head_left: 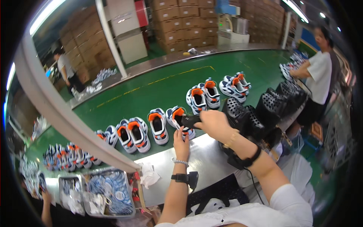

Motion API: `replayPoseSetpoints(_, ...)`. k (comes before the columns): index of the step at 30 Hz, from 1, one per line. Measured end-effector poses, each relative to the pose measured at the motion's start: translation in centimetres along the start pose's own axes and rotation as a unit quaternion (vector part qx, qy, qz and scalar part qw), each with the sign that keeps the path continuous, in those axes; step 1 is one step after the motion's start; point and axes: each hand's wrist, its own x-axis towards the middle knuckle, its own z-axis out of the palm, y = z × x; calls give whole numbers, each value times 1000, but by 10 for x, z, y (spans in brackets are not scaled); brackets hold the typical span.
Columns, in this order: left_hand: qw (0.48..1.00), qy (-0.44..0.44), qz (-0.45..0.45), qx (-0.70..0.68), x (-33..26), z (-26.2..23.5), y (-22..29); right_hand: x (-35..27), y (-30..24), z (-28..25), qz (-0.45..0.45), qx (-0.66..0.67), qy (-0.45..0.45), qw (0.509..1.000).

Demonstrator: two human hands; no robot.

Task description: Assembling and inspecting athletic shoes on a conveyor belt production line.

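Observation:
On the near edge of the green conveyor stands a white and navy sneaker [174, 114] with an orange lining. My left hand [181, 143] is closed on its near end, the fingers partly hidden against the shoe. In my right hand [215, 125] is a black flat piece [191, 121], perhaps an insole, gripped at its right end. Its other end reaches to the shoe's opening, and I cannot tell how far inside it lies. Just left of this shoe stands a matching sneaker [158, 126], apart from my hands.
More sneakers [133, 134] line the conveyor [159, 85] to the left and beyond my hands. Black perforated moulds [261, 117] crowd the right side. A white post [72, 109] crosses at left, near a tray [130, 213] of blue laces. A co-worker [319, 72] handles shoes at right.

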Motion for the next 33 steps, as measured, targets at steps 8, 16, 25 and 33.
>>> replayPoseSetpoints(8, 999, 4, -41, 20, -11, -6, 2, 85, -6, 127, -35, -36, -9, 999)
replayPoseSetpoints(16, 998, 8, -62, 19, -6, -6, -6, 110, -26, 194, 52, -95, -51, 993)
replayPoseSetpoints(25, 995, 35, -81, 43, -2, -4, -3, 119, -14, 206, 43, 15, -29, 999)
replayPoseSetpoints(33, 998, 26, -27, -50, 3, 2, -17, 121, -22, 212, 24, -17, -13, 999)
